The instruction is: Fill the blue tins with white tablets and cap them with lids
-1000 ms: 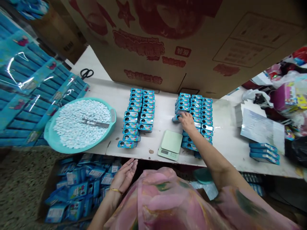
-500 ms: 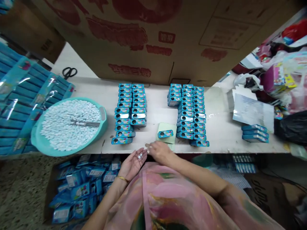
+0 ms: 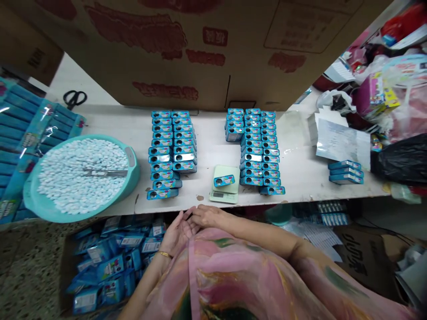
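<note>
My left hand (image 3: 178, 233) lies palm up at the table's front edge, fingers stretched and slightly cupped. Over its fingers bends my right hand (image 3: 210, 217), its fingertips together against the left fingers; whatever they pinch, if anything, is hidden. No candy shows in the visible part of the left palm. Just beyond the hands is a pale green kitchen scale (image 3: 225, 197), with one blue candy tin (image 3: 224, 180) lying on its platform. Rows of similar blue tins (image 3: 163, 193) stand to the left of the scale, and more tins (image 3: 252, 165) stand to its right.
A turquoise basin (image 3: 132, 171) of small white candies, with metal tongs (image 3: 106, 172) in it, stands left. Behind the rows rises a large cardboard box (image 3: 213, 84). Black scissors (image 3: 75, 98) lie back left. Three tins (image 3: 346, 172) sit right. A carton below holds blue packets (image 3: 111, 266).
My right hand has drawn back from beside the scale and now covers my left fingers. The two white candies seen in my left palm no longer show. The view has shifted slightly.
</note>
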The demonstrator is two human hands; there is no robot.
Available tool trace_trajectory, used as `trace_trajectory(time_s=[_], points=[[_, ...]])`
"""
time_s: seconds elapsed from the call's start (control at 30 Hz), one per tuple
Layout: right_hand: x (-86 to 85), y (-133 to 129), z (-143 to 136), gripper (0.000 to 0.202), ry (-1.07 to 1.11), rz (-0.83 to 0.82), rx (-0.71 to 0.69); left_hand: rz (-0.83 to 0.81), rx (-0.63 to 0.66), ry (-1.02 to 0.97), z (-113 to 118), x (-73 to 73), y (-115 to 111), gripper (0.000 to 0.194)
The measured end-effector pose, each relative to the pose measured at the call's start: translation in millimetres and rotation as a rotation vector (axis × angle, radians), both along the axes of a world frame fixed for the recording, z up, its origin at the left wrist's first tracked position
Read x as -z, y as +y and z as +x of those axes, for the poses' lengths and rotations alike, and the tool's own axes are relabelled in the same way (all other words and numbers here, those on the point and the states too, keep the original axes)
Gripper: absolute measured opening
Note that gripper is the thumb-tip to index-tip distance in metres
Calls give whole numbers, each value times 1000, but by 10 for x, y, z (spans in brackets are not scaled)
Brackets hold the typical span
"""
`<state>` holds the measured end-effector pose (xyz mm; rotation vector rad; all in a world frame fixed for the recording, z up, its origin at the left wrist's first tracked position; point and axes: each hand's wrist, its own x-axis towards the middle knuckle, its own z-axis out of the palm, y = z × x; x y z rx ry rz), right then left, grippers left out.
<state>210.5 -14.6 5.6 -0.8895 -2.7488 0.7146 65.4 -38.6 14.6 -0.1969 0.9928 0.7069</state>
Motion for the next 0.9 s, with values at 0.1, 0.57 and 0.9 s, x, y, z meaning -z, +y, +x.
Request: trace_trajectory(time_s=[0.1,0.57,0.9], points=[[-49,87,259,15,91,21,132,22,2,-8,-28,9,21,33],[-100,470,1051,21,298,114,667,415,-258,812,-907,-50,553,22],[-159,142,1016,22,198,145,651,312,484,1712,-2129,275,1421,57]])
